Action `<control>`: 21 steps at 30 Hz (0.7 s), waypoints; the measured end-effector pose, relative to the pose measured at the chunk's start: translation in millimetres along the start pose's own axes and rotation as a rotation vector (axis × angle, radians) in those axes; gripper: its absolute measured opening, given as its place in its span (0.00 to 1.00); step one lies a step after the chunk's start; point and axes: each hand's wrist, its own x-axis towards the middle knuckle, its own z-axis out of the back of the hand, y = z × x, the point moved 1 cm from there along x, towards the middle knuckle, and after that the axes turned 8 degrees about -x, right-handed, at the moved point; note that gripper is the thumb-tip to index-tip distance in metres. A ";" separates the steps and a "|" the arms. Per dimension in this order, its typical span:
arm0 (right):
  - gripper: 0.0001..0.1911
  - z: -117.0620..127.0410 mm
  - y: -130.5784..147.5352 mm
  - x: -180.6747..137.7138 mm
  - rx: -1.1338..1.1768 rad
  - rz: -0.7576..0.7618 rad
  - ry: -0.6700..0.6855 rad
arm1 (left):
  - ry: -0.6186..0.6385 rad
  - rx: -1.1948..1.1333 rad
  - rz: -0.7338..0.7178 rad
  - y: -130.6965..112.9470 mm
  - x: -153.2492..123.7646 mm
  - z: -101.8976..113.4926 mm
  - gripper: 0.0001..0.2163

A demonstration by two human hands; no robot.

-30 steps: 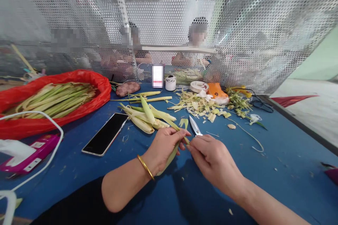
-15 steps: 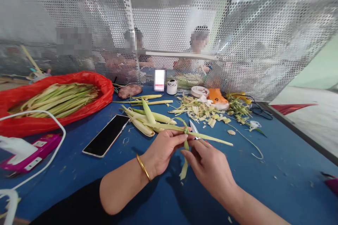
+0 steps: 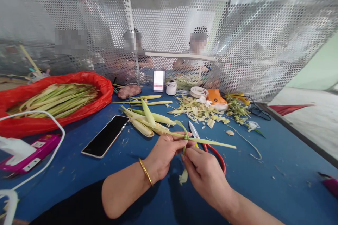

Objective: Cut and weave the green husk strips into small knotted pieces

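Between both hands is a green knot of corn-husk-like leaf strips (image 3: 215, 142), with one long strip sticking out to the right and a short tail hanging down. My left hand (image 3: 169, 151), with a gold bangle on the wrist, pinches the strips just left of the knot. My right hand (image 3: 204, 168) pinches the downward strip close under it. Red-handled scissors (image 3: 220, 154) lie on the table behind my right hand, partly hidden by it. Pale green husks (image 3: 142, 126) lie in a pile beyond my left hand.
A red bag (image 3: 105, 93) of long leaf strips stands left. A phone (image 3: 105, 137) and a purple power strip (image 3: 37, 153) lie nearby. Behind are husk scraps (image 3: 195, 109), a tape roll (image 3: 198, 92) and a perforated metal screen (image 3: 174, 24), with people beyond it.
My right hand has moved slightly down and left along the hanging strip, closer under the knot. More of the scissors' red handles now shows. The long strip has shifted a little lower.
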 end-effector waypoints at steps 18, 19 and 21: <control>0.13 37.7 -15.9 18.2 0.640 -0.305 0.263 | 0.401 0.725 -0.008 -7.8 -20.7 -5.9 0.13; 0.13 35.6 -15.6 17.9 0.795 -0.375 0.327 | 0.424 0.725 0.006 -6.4 -20.9 -6.1 0.12; 0.12 33.5 -16.5 17.6 1.028 -0.468 0.390 | 0.426 0.731 0.048 -5.1 -21.6 -6.8 0.12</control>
